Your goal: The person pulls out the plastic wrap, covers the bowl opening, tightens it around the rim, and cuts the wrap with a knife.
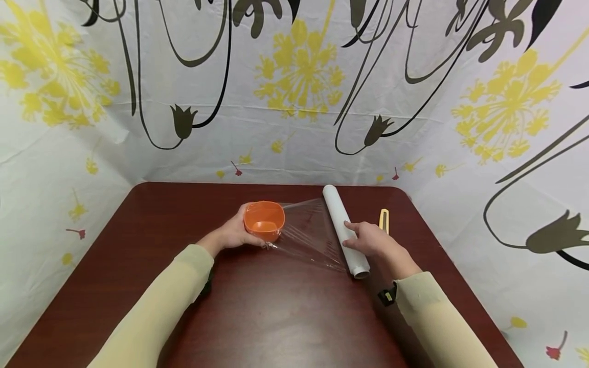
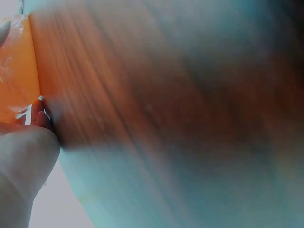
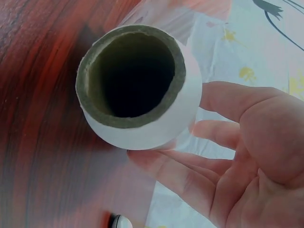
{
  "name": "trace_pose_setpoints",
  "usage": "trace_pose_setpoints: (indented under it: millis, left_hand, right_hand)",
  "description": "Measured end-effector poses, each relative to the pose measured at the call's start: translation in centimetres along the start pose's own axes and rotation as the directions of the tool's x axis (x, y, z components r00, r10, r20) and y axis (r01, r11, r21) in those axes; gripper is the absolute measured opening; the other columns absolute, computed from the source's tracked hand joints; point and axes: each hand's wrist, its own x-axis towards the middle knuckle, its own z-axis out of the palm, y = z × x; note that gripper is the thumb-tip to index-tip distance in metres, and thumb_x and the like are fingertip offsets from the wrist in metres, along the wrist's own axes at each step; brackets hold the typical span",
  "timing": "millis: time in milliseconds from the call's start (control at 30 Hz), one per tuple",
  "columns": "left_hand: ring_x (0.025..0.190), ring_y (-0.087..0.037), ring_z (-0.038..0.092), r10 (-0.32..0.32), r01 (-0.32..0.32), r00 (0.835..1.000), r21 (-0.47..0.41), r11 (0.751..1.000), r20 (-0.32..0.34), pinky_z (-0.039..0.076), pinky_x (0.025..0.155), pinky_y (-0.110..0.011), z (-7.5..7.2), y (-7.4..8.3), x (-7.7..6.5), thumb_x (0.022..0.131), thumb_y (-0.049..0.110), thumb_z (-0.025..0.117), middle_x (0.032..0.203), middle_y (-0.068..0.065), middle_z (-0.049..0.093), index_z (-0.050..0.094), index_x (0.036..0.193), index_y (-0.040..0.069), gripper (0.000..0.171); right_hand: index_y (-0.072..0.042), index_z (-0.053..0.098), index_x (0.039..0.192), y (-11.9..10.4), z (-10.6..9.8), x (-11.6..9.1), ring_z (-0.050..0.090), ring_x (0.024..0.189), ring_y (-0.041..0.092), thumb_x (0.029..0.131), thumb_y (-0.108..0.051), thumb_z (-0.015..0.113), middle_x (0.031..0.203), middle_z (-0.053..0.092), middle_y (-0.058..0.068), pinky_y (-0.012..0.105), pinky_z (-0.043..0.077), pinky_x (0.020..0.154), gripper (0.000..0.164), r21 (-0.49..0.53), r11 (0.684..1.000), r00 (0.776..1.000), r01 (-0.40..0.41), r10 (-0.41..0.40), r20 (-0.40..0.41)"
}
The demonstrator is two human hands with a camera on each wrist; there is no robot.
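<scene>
My left hand (image 1: 233, 231) grips an orange bowl (image 1: 266, 230) at its left side, fingers behind it and thumb along the near side. In the left wrist view, clear film clings in wrinkles to the bowl's wall (image 2: 16, 71). A sheet of plastic wrap (image 1: 308, 230) stretches from the bowl to a white roll of plastic wrap (image 1: 339, 220), which slants on the table to the right. My right hand (image 1: 370, 239) holds the roll from its right side. In the right wrist view the roll's hollow cardboard core (image 3: 130, 121) faces the camera, with thumb and fingers on opposite sides.
A yellow utility knife (image 1: 384, 220) lies right of the roll, partly hidden behind my right hand. Under everything is a dark red-brown wooden table (image 1: 276, 317). A white cloth with flower prints (image 1: 294, 153) hangs behind the table and along both sides.
</scene>
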Motion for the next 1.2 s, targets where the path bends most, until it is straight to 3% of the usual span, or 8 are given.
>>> trace_pose_setpoints:
  millis: [133,267,433,867,1067,1200]
  left_hand:
    - [0.154,-0.041,0.043,0.025,-0.025,1.000,-0.016,1.000,0.001,0.034,0.131,-0.061,0.0,0.0,-0.1,0.077,0.016,0.102,0.170,-0.019,0.038,0.007,0.173,0.018,0.135]
    - [0.147,-0.038,0.050,0.017,-0.018,1.000,-0.004,1.000,-0.009,0.041,0.127,-0.059,0.1,0.1,-0.1,0.075,0.020,0.104,0.163,-0.016,0.047,0.022,0.168,0.015,0.124]
    - [0.142,-0.036,0.052,-0.016,0.016,1.000,0.033,0.999,-0.016,0.043,0.126,-0.058,0.0,0.1,-0.1,0.074,0.027,0.105,0.159,-0.013,0.052,0.029,0.165,0.015,0.118]
    - [0.145,-0.037,0.051,0.000,0.000,1.000,0.042,0.999,-0.007,0.043,0.126,-0.057,0.0,0.3,-0.3,0.077,0.020,0.102,0.162,-0.016,0.049,0.026,0.167,0.011,0.118]
    - [0.143,-0.036,0.052,-0.014,0.014,1.000,0.049,0.999,-0.005,0.043,0.126,-0.059,-0.2,0.2,-0.5,0.077,0.024,0.103,0.160,-0.015,0.051,0.028,0.166,0.013,0.117]
    - [0.144,-0.037,0.052,-0.008,0.008,1.000,0.050,0.999,-0.006,0.042,0.126,-0.059,-0.2,0.0,-0.3,0.077,0.023,0.103,0.161,-0.015,0.051,0.029,0.166,0.013,0.117]
  right_hand:
    - [-0.004,0.048,0.164,-0.1,-0.1,0.0,0.073,0.109,0.029,0.103,-0.031,0.075,0.151,0.062,0.034,0.041,0.060,0.079,0.072,0.014,1.000,1.000,-0.012,0.012,-0.001]
    - [-0.004,0.049,0.164,-0.3,-0.2,-0.1,0.074,0.110,0.031,0.103,-0.031,0.075,0.154,0.059,0.033,0.042,0.061,0.080,0.071,0.002,1.000,1.000,-0.012,0.012,-0.012]
    - [-0.002,0.049,0.164,-0.3,-0.1,-0.2,0.071,0.127,0.041,0.103,-0.030,0.073,0.156,0.057,0.034,0.047,0.062,0.086,0.071,-0.001,1.000,1.000,-0.010,0.010,-0.028]
    - [0.000,0.044,0.165,0.5,0.2,-0.2,0.067,0.134,0.045,0.105,-0.029,0.071,0.157,0.056,0.035,0.047,0.062,0.090,0.072,0.046,0.999,1.000,-0.025,0.026,-0.016]
    - [-0.001,0.042,0.167,0.8,0.1,-0.2,0.073,0.122,0.036,0.106,-0.030,0.072,0.151,0.060,0.037,0.037,0.058,0.077,0.074,0.094,0.993,0.997,-0.072,0.073,-0.011]
    - [-0.001,0.043,0.166,1.1,0.2,-0.2,0.074,0.115,0.032,0.105,-0.030,0.073,0.147,0.064,0.035,0.037,0.058,0.077,0.074,0.116,0.990,0.997,-0.075,0.078,-0.023]
